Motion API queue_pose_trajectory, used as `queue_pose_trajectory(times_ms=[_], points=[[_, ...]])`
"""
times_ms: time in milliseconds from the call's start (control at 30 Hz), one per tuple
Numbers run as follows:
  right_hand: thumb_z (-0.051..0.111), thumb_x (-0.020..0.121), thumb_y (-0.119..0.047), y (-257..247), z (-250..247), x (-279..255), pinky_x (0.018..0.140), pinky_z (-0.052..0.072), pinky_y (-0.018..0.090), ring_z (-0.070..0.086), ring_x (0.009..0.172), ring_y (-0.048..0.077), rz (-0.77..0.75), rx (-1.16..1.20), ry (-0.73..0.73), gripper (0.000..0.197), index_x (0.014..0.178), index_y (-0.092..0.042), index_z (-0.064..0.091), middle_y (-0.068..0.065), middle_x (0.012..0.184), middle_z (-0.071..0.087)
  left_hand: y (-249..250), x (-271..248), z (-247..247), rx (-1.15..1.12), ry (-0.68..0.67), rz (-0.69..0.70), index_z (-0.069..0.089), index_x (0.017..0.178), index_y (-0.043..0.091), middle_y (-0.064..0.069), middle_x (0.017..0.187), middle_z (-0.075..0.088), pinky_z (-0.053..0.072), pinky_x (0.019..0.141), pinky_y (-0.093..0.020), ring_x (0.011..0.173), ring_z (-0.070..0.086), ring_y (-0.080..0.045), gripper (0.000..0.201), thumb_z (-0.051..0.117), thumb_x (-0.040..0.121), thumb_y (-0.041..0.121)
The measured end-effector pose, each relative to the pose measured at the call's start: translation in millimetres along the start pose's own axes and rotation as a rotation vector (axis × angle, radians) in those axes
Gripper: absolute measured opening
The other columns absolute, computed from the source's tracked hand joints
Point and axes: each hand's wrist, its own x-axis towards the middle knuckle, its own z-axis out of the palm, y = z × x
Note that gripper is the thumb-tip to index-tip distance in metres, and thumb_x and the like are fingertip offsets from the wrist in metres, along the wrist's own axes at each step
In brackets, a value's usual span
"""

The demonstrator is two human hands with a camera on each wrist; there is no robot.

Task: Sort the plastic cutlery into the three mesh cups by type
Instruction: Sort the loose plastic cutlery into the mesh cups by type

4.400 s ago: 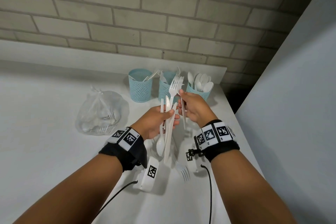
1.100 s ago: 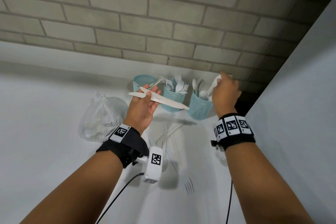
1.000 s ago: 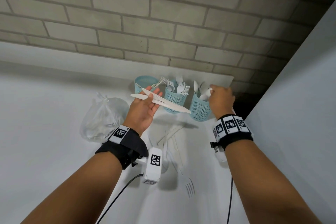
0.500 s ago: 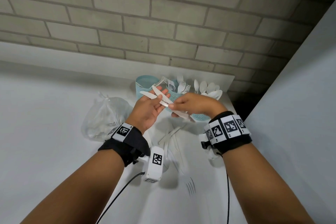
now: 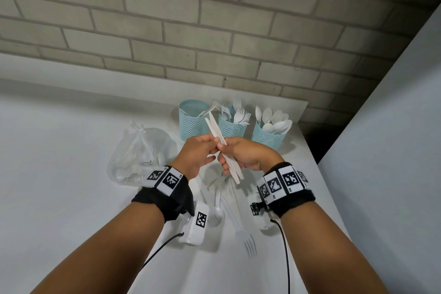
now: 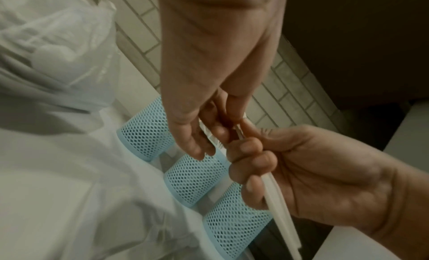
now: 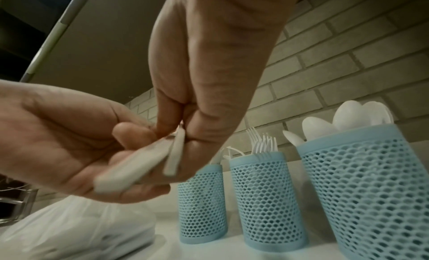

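Both hands meet in front of three blue mesh cups and hold two white plastic knives [image 5: 216, 129] between them. My left hand [image 5: 210, 148] pinches them near the middle. My right hand [image 5: 229, 153] curls round the handles [image 6: 281, 214] lower down. The blades point up and away, toward the left cup [image 5: 191, 124]. That cup holds a few pieces, the middle cup [image 5: 231, 127] forks and the right cup [image 5: 268, 137] spoons. In the right wrist view the knives [image 7: 139, 165] lie across my left hand's fingers.
A knotted clear plastic bag [image 5: 140, 153] with more cutlery lies left of the cups. Loose pieces lie on the white table under my wrists, among them a spoon [image 5: 216, 207] and a fork [image 5: 248, 241]. A brick wall [image 5: 214, 31] stands behind, a grey panel [image 5: 393, 150] to the right.
My right hand left the spoon cup and came across to the knives in my left hand. The knives turned from lying crosswise to nearly upright, and both hands drew closer to me.
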Motion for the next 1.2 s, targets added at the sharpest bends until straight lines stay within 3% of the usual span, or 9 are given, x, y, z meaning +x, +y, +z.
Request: queue_pose_trajectory(times_ms=[133,333,500,667,800,933,1033,1133,1200], points=[[0.037,0.1,-0.007,-4.3,1.8,9.3,0.058,0.054,0.027,0.055,0.051,0.011,-0.05,0.103,0.0,0.017,0.095,-0.007,0.054,0.006,0.068,0.05,1.2,-1.0,-4.7,-0.009,0.012,-0.046,0.064,0.093,0.014,-0.004,0.08,0.063,0.048,0.087,-0.034,0.078,0.061,-0.013,0.021,0.044,0.099,0.018],[0.033,0.099,0.001,-54.2,-9.0,43.9,0.07,0.049,0.027,0.059,0.074,0.015,-0.413,0.305,0.397,0.027,0.087,-0.016,0.05,0.005,0.077,0.058,-7.5,0.9,-28.2,0.143,0.137,-0.091,0.061,0.103,0.013,-0.005,0.105,0.062,0.042,0.075,-0.026,0.092,0.054,-0.015,0.014,0.053,0.093,0.015],[0.033,0.097,0.006,-93.3,-5.7,82.7,0.08,0.047,0.017,0.061,0.083,0.008,-0.641,0.395,0.562,0.031,0.084,-0.017,0.05,0.001,0.085,0.063,-26.6,-0.4,-40.3,0.61,0.085,-0.033,0.063,0.115,0.007,-0.004,0.116,0.062,0.043,0.094,-0.026,0.106,0.056,-0.017,0.027,0.056,0.091,0.019],[0.046,0.092,0.006,-91.0,6.7,127.5,0.092,0.043,0.027,0.058,0.092,0.015,-0.519,0.238,0.587,0.026,0.083,-0.017,0.054,-0.002,0.087,0.062,-40.8,-7.4,-37.7,1.151,-0.145,-0.212,0.035,0.138,0.022,-0.009,0.138,0.038,0.038,0.104,-0.042,0.127,0.041,-0.03,0.07,0.063,0.08,0.05],[0.05,0.089,0.008,-79.0,-2.1,134.1,0.085,0.046,0.02,0.054,0.1,0.014,-0.425,0.113,0.562,0.03,0.117,-0.004,0.052,0.006,0.11,0.061,-44.2,-16.4,-34.3,1.217,-0.157,-0.256,0.023,0.143,0.019,-0.013,0.142,0.027,0.034,0.106,-0.044,0.134,0.025,-0.033,0.094,0.069,0.072,0.057],[0.059,0.085,0.003,-86.7,-14.9,102.9,0.095,0.043,0.022,0.053,0.106,0.01,-0.548,-0.053,0.647,0.025,0.107,-0.008,0.057,0.007,0.117,0.06,-44.4,-18.0,-31.8,1.198,-0.142,-0.277,0.019,0.144,0.014,-0.015,0.141,0.027,0.034,0.104,-0.041,0.133,0.027,-0.034,0.095,0.069,0.073,0.055],[0.056,0.087,0.005,-92.1,-29.4,61.9,0.074,0.05,0.018,0.065,0.082,0.006,-0.522,-0.024,0.352,0.02,0.085,-0.014,0.06,-0.001,0.09,0.07,-44.9,-18.3,-24.9,1.205,-0.123,-0.29,0.019,0.142,0.011,-0.015,0.138,0.03,0.036,0.101,-0.038,0.129,0.034,-0.032,0.091,0.067,0.076,0.053],[0.057,0.09,-0.003,-81.9,-40.9,29.5,0.07,0.054,0.023,0.068,0.081,0.009,-0.137,-0.314,-0.082,0.013,0.093,-0.014,0.063,-0.003,0.089,0.072,-47.9,-18.9,-17.0,1.203,-0.106,-0.296,0.02,0.14,0.008,-0.015,0.138,0.032,0.037,0.099,-0.036,0.128,0.037,-0.032,0.09,0.066,0.077,0.053],[0.06,0.089,-0.007,-63.2,-42.8,21.5,0.074,0.054,0.027,0.066,0.089,0.012,0.125,-0.576,-0.193,0.018,0.103,-0.018,0.064,-0.002,0.099,0.068,-50.1,-21.2,-10.4,1.221,-0.093,-0.281,0.02,0.14,0.008,-0.015,0.139,0.032,0.036,0.1,-0.036,0.128,0.036,-0.033,0.091,0.067,0.077,0.054]])
